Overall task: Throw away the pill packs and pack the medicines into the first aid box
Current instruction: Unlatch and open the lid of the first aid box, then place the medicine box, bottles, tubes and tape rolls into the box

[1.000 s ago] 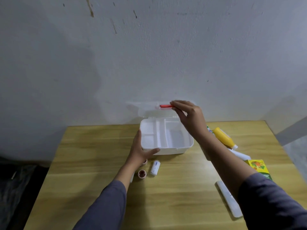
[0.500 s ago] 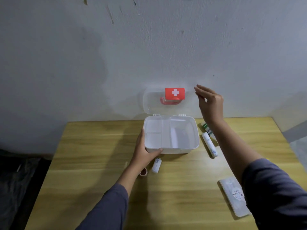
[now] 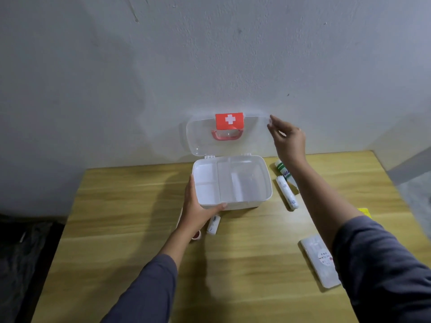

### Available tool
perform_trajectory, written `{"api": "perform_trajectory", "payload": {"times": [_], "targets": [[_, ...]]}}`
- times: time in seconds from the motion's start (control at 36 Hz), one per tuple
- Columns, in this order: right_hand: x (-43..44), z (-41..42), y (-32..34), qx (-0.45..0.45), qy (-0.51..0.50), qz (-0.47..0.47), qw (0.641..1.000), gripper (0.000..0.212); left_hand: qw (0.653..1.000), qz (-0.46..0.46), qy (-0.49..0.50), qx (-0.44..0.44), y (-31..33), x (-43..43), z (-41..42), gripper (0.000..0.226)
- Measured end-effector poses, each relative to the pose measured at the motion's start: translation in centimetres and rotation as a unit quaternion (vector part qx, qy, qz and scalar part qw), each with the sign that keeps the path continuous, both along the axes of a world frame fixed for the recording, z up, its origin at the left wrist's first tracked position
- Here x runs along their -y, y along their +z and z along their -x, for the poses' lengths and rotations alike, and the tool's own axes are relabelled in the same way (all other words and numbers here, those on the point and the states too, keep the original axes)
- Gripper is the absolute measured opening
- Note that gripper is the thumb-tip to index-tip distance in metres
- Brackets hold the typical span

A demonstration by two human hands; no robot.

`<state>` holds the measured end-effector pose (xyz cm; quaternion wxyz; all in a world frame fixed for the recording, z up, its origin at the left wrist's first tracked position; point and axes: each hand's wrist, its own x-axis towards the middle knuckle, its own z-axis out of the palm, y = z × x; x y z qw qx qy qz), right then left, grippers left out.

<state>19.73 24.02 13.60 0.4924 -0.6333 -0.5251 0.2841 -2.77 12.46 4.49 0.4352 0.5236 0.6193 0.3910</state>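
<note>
The white first aid box (image 3: 263,201) stands open on the wooden table (image 3: 130,220), its inner tray with dividers showing. Its clear lid (image 3: 205,141), with a red cross label and a red handle, stands upright against the wall. My left hand (image 3: 198,208) grips the box's front left corner. My right hand (image 3: 288,138) pinches the lid's upper right corner. A small white bottle (image 3: 214,224) and a small red-rimmed jar (image 3: 196,236) lie by my left wrist. A white tube (image 3: 286,192) and a green-and-white tube (image 3: 282,169) lie right of the box.
A flat translucent case (image 3: 319,262) with a round label lies at the front right. A yellow pack's corner (image 3: 364,212) shows past my right sleeve. The wall stands right behind the box. Dark floor lies beyond the table's left edge.
The lid went from half raised to fully upright against the wall. My right hand shifted from the lid's middle to its upper right corner. My left hand kept its hold on the box.
</note>
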Motion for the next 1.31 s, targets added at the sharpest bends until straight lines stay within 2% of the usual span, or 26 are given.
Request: {"api": "perform_trajectory", "payload": {"times": [0.17,0.28,0.44,0.56,0.67,0.81,0.89,0.97,1.03,1.14,1.31], "targets": [[5.7,-3.8,-1.8,0.067,-0.067,0.040,0.995,0.037,1.000,0.001,0.019,-0.012,-0.7,0.2,-0.6,0.115],[11.2,-8.4,-5.3,0.134,-0.133,0.084,0.978,0.046,1.000,-0.001,0.030,-0.005,-1.0,0.2,-0.9,0.114],[18.1,-14.5,-9.8,0.245,-0.224,0.268,0.904,0.078,1.000,-0.011,0.020,-0.011,-1.7,-0.2,-0.7,0.114],[20.2,-15.7,-11.4,0.250,-0.242,0.340,0.874,0.086,1.000,-0.009,0.011,-0.018,-1.9,-0.2,-0.6,0.116],[20.7,-15.8,-11.5,0.242,-0.253,0.332,0.876,0.080,0.999,-0.028,0.004,-0.032,-2.0,-0.4,-0.4,0.109],[20.3,-14.5,-10.1,0.218,-0.301,0.248,0.894,0.076,1.000,-0.012,0.001,-0.028,-1.9,-0.4,-0.2,0.117],[19.0,-13.1,-8.7,0.189,-0.260,0.166,0.932,0.076,1.000,-0.010,-0.003,-0.017,-1.8,-0.3,-0.3,0.115],[16.9,-10.8,-6.7,0.157,-0.156,0.089,0.971,0.073,1.000,-0.016,-0.003,-0.016,-1.6,-0.1,-0.4,0.110],[15.3,-9.1,-5.2,0.165,-0.065,0.067,0.982,0.075,1.000,-0.016,-0.001,-0.015,-1.6,-0.1,-0.4,0.111],[12.0,-6.1,-3.4,0.261,0.075,0.066,0.960,0.077,1.000,-0.004,0.010,-0.007,-1.5,-0.1,-0.5,0.116],[8.1,-2.5,-2.6,0.419,0.165,0.118,0.885,0.075,1.000,-0.006,0.008,0.006,-1.5,0.0,-0.5,0.114]]}}
